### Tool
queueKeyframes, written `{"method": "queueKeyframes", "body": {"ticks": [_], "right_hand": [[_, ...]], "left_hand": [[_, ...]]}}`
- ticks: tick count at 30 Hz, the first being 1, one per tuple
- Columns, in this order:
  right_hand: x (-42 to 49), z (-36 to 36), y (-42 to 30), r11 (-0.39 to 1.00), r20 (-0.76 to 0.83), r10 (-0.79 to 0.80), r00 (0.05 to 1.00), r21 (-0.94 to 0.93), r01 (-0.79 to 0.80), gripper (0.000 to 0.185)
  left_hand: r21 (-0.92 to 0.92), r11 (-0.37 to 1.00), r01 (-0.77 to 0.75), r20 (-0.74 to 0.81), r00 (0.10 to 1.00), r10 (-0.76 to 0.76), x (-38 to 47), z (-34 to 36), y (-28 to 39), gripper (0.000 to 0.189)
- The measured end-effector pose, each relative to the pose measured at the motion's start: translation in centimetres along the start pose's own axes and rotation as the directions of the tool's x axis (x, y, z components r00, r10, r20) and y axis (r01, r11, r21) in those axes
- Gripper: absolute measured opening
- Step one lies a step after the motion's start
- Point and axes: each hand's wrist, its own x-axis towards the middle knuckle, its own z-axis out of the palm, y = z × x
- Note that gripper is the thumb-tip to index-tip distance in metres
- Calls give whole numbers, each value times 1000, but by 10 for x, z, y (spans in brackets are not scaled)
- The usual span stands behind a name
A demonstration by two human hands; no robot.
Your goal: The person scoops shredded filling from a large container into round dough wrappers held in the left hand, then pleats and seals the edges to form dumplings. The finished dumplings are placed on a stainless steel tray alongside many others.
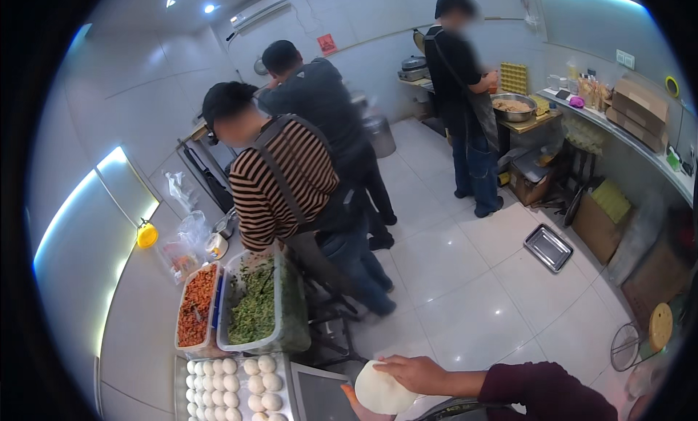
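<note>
A thin, round sheet of pale dough [380,392] is held up between my two hands near the bottom of the view. My right hand [411,373] reaches in from the right in a maroon sleeve, its fingers on the sheet's upper edge. Behind the sheet's lower left side is my left hand [357,404]; only its thumb and part of the palm show, and the rest is hidden by the dough. To the left, rows of white dough balls [216,383] lie on a metal tray [288,388].
Beyond the tray stand plastic tubs of orange-red filling [197,306] and chopped green filling [253,312]. A person in a striped top [283,175] leans over there, with a second person [322,104] behind. Another person [463,94] stands by a steel bowl [513,108]. A steel tray [548,247] is on the floor.
</note>
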Motion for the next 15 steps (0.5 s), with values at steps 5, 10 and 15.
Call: {"method": "queueKeyframes", "body": {"ticks": [5, 10, 15], "right_hand": [[-10, -78, 42, 984, -173, 130, 976, 144, -106, 42], [-8, -130, 117, 973, -222, 205, 953, 149, -175, 40], [-2, -211, 191, 980, -341, 190, 921, 119, -158, 36]], "left_hand": [[-715, 697, 51, -19, 996, -92, 68, 28, -19, 74], [-596, 781, 185, 9, 975, -223, 149, 86, -7, 64], [-652, 730, 204, 48, 972, -228, 249, 138, -23, 63]]}}
